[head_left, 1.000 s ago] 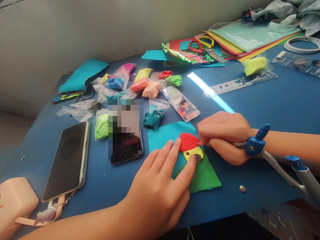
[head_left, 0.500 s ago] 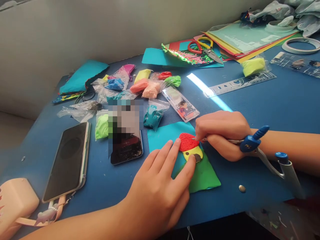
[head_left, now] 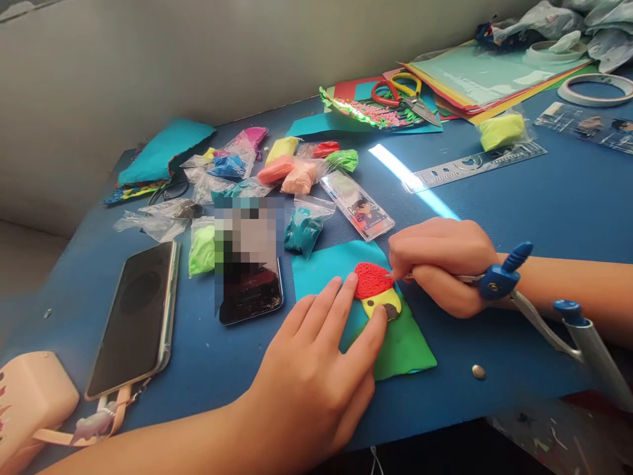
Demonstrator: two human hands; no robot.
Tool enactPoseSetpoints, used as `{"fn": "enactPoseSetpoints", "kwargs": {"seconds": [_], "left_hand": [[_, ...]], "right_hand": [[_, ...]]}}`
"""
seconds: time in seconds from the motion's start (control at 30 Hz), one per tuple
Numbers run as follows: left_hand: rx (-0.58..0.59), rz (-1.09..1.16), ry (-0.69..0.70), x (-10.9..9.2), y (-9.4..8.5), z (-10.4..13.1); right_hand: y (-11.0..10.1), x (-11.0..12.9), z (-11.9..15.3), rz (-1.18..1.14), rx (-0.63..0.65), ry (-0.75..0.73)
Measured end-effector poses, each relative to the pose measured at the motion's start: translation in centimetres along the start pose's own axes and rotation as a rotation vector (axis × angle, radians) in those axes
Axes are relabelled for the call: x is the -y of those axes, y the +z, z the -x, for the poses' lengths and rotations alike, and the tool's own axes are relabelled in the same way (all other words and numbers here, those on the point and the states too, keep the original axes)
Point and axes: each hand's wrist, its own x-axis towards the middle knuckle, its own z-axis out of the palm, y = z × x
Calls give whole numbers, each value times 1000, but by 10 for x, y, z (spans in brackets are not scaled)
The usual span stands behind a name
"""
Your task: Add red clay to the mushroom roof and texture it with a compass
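A blue-and-green sheet (head_left: 324, 265) lies on the blue table. On it is a mushroom shape with a dotted red cap (head_left: 374, 281) and a yellow lower part (head_left: 386, 305) bearing dark spots. My left hand (head_left: 316, 369) rests flat, fingers spread, with fingertips on the sheet and touching the shape's edges. My right hand (head_left: 442, 267) pinches one leg of a drawing compass (head_left: 498, 280) with a blue joint; the metal tip is at the cap's right edge. The compass's other leg extends to the lower right.
Bagged clay lumps (head_left: 301, 227) lie behind the sheet, near a dark phone (head_left: 252, 293). Another phone (head_left: 133, 316) and a pink case (head_left: 39, 389) are at left. Scissors (head_left: 403, 92), a clear ruler (head_left: 475, 166) and a tape roll (head_left: 596, 89) lie farther back.
The compass tip has moved right, from inside the red cap to its right edge. My right hand and the compass have shifted slightly right. My left hand stays in place.
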Motion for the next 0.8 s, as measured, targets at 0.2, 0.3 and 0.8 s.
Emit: {"fn": "enactPoseSetpoints", "kwargs": {"seconds": [0.2, 0.3, 0.8], "left_hand": [[-1, 7, -2, 1, 1, 0], [1, 9, 2, 1, 0, 0], [1, 3, 4, 1, 0, 0]], "right_hand": [[-6, 2, 0, -13, -41, -10], [-4, -1, -1, -13, -39, -34], [-2, -2, -3, -16, -87, 34]]}}
